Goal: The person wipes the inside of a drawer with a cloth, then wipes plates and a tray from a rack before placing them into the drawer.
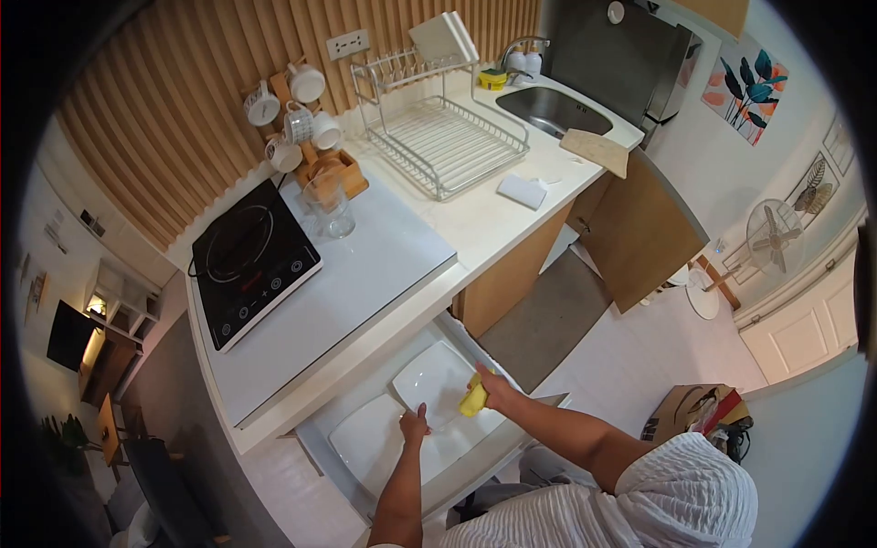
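An open drawer (358,490) below the counter holds white square plates, with one plate (434,373) overlapping another white plate (370,438) to its left. My left hand (416,425) grips the near edge of the overlapping plate, thumb up. In my right hand (493,388) is a bunched yellow cloth (473,400), held at the right side of the same plate. Part of the cloth is hidden by my fingers.
Above the drawer, the counter bears an induction cooktop (251,260), a glass pitcher (331,210), a mug rack (340,173) and a wire dish rack (448,142). A cutting board (596,151) overhangs the counter edge near the sink (555,110). A cabinet door (639,233) stands open at right.
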`<state>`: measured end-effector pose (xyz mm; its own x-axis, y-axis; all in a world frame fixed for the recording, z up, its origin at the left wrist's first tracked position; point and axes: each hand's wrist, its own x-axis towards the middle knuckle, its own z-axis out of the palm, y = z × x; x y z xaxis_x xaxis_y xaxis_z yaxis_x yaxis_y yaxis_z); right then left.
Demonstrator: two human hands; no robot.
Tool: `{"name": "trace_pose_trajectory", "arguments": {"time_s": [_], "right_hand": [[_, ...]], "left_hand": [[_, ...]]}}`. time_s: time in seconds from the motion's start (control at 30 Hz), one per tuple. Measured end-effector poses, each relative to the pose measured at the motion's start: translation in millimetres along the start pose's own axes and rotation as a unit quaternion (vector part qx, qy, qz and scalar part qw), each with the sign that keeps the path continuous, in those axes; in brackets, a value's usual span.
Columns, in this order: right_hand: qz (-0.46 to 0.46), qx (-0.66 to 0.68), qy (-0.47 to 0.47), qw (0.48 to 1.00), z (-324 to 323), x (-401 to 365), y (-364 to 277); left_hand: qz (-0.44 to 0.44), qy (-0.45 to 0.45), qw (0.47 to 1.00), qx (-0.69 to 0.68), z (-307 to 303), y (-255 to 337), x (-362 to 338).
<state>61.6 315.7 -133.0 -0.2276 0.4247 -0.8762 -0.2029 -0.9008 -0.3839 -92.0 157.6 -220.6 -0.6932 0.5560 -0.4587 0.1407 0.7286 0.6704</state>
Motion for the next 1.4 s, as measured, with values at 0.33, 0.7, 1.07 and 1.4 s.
{"name": "trace_pose_trajectory", "arguments": {"time_s": [0.33, 0.7, 1.07, 1.4], "right_hand": [[-0.045, -0.030, -0.295, 0.954, -77, -121, -165], [-0.131, 0.055, -0.197, 0.970, -218, -119, -328], [-0.191, 0.080, -0.168, 0.964, -232, -75, -459], [-0.306, 0.064, -0.160, 0.936, -154, -84, -606]], "left_hand": [[0.221, 0.080, 0.943, 0.237, -24, 100, -18], [0.403, 0.213, 0.888, 0.058, -20, 459, -73], [0.489, 0.372, 0.788, -0.042, -77, 760, 112], [0.411, 0.341, 0.838, -0.110, -89, 827, 244]]}}
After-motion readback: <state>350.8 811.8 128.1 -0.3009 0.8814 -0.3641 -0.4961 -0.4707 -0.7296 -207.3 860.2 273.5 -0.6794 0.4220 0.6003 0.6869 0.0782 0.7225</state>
